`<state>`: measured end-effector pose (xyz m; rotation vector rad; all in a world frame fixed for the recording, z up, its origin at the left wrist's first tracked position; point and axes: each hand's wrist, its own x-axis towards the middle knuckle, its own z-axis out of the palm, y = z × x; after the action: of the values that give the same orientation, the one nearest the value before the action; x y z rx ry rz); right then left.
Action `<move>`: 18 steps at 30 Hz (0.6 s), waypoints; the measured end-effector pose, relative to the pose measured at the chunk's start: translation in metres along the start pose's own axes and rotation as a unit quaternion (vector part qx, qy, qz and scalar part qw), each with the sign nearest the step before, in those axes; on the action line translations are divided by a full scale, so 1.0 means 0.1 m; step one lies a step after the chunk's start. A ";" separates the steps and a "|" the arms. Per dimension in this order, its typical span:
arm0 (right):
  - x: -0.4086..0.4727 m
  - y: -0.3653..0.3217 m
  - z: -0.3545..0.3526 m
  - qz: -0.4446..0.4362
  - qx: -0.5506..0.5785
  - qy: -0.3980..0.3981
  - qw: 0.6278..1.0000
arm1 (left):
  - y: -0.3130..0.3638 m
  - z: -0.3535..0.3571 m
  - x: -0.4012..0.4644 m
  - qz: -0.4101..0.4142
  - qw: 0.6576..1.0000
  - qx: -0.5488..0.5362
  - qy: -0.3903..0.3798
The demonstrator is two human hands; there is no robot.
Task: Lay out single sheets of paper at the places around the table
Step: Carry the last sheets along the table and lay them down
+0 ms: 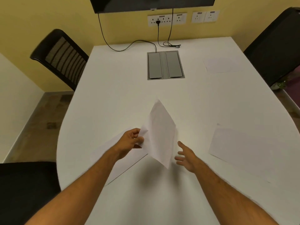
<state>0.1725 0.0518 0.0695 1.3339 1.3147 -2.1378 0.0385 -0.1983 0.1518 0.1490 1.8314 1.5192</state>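
Observation:
My left hand pinches the left edge of a white sheet of paper, which hangs tilted in the air above the white table. Under that hand lies a stack of white paper on the table's near left part. My right hand is open with fingers spread, just right of the lifted sheet and not touching it. One single sheet lies flat at the near right place. Another sheet lies at the far right place.
A grey cable box is set into the table's middle, with black cables running to wall sockets. Black chairs stand at the far left, far right and near left. A dark screen hangs on the wall.

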 end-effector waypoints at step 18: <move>-1.96 0.47 0.94 -0.187 0.023 -0.036 0.981 | -0.20 -0.91 -2.47 0.015 0.999 0.049 0.011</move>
<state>0.2534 -0.0898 0.2202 1.0791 1.5980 -2.4460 0.1692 -0.4063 0.2498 0.2086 1.9313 1.4574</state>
